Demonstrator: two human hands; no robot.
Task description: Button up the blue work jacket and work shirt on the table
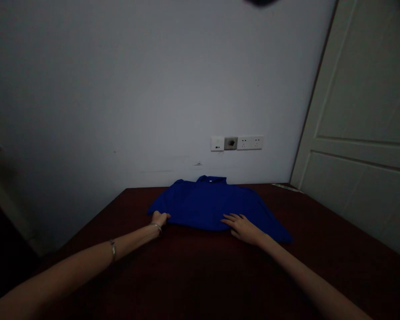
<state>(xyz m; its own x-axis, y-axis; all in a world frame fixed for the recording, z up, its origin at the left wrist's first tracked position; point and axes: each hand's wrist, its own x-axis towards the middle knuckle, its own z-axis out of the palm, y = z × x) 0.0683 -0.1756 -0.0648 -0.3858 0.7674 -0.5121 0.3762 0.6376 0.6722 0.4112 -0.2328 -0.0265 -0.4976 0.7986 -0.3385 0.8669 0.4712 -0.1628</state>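
A blue collared shirt (200, 202) lies spread on the dark red table (186, 275), its collar toward the wall and its near edge toward me. My left hand (160, 218) is closed on the shirt's near left edge, with the fingertips partly hidden. On the right side of the near edge, my right hand (242, 227) rests on the cloth with its fingers stretched out and apart. One sleeve reaches out to the right, past my right wrist. Two bracelets are on my left arm.
Behind the table stands a pale wall with a row of sockets and switches (236, 143). A white panelled door (360, 133) is on the right. A thin strip-like object (286, 188) lies at the table's far right corner.
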